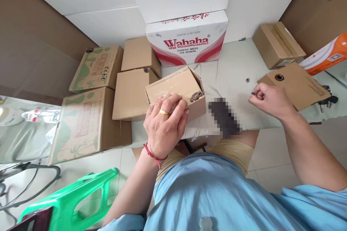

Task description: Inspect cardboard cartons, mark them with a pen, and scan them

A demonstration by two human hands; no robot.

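The small cardboard box [176, 86] sits on the table [233, 68], just before the Wahaha carton [187, 38]. The left hand [165, 124] has its grip curled over the box's near edge. The right hand [268, 99] closes its grip, pinching a small dark piece [253, 93] (too small to identify).

Matt cardboard box [176, 92] (glossy tape on top); plastic stool [73, 202].

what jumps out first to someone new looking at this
The white Wahaha carton with red lettering stands at the back, centre. In front of it the left hand lies over a small cardboard box, while the right hand pinches a small dark thing. A bright green stool sits lower left.
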